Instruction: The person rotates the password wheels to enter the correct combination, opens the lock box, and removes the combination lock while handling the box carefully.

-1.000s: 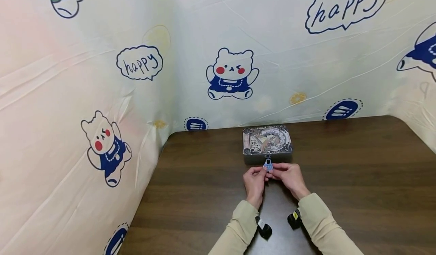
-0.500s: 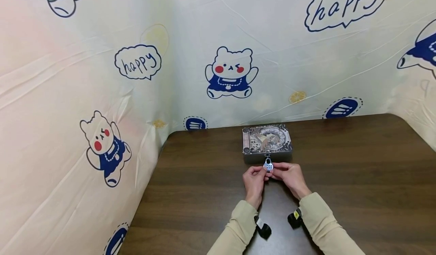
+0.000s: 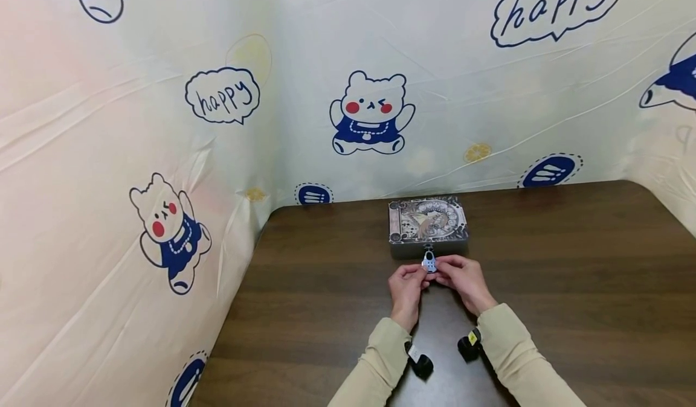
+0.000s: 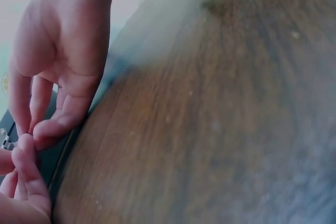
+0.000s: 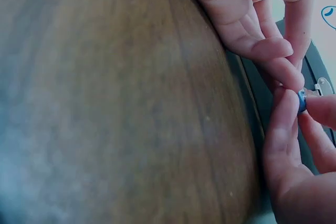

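Note:
A small blue-silver combination padlock (image 3: 429,263) hangs at the front clasp of a dark box (image 3: 428,250) with an ornate printed lid. My left hand (image 3: 405,289) pinches the padlock from its left side; my right hand (image 3: 464,283) pinches it from the right. Fingertips of both hands meet around it. In the right wrist view, only a sliver of the padlock (image 5: 302,102) shows between the fingers, beside the metal clasp (image 5: 324,85). Fingers hide the padlock's body in the left wrist view, where my left hand (image 4: 63,51) is nearest. Whether the shackle is fastened cannot be told.
The brown wooden table (image 3: 315,286) extends to both sides of the box. A printed curtain (image 3: 304,93) with bears and "happy" bubbles hangs behind the table and along its left. Black wrist cameras (image 3: 421,365) are worn below both sleeves.
Both hands keep hold of the padlock at the clasp. My right fingers have shifted slightly upward on it. The padlock's face tilts slightly; the box stays in place.

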Available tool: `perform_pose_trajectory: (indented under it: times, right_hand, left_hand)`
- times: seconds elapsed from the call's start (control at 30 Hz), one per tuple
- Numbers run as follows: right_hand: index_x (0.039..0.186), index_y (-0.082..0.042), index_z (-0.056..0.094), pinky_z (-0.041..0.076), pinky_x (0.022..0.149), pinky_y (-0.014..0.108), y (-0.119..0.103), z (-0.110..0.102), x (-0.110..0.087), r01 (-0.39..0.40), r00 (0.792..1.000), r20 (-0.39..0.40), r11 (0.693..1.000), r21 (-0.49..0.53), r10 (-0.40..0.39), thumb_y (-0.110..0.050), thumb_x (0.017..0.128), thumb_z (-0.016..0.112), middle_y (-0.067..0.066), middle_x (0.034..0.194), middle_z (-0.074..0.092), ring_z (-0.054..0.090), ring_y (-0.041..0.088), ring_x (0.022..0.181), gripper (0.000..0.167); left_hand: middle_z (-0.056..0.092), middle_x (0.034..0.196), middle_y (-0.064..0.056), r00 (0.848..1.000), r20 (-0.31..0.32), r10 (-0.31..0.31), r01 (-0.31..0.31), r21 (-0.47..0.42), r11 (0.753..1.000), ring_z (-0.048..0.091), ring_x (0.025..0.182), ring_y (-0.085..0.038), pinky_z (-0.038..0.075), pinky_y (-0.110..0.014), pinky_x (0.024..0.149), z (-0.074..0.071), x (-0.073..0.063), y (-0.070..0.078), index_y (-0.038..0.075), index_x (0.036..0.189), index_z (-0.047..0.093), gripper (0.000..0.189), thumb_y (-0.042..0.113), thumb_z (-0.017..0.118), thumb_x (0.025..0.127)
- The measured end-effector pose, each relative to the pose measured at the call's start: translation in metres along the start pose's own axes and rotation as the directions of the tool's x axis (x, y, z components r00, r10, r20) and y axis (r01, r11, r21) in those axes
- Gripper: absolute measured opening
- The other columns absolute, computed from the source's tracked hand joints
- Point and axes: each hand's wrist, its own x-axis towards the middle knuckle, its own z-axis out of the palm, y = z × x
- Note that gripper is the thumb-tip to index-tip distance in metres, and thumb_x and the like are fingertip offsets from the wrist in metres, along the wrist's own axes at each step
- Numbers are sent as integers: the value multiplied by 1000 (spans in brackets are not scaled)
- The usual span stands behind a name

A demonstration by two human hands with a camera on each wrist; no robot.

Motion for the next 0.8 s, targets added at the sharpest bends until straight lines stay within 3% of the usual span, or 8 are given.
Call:
perform_pose_trajectory:
  times: [0.37, 0.8]
  right_hand:
    - [120, 14, 56, 54, 63, 17, -1, 3, 2, 24, 999, -24, 994, -104, -26, -6, 92, 61, -4, 78, 68, 64, 4, 65, 35]
    - [121, 16, 55, 54, 64, 16, 3, 3, 4, 37, 999, -33, 994, -101, -40, -5, 92, 61, -5, 78, 68, 63, 2, 65, 36]
  left_hand:
    - [72, 75, -14, 1000, 19, -3, 3, 3, 1000, 67, 59, -7, 49, -16, 52, 1, 0, 1, -9, 95, 62, 15, -3, 67, 82]
    - [71, 72, -11, 1000, 2, 13, -13, 10, 1000, 65, 56, -6, 49, -16, 51, 2, -1, 0, -9, 92, 62, 13, -6, 65, 80]
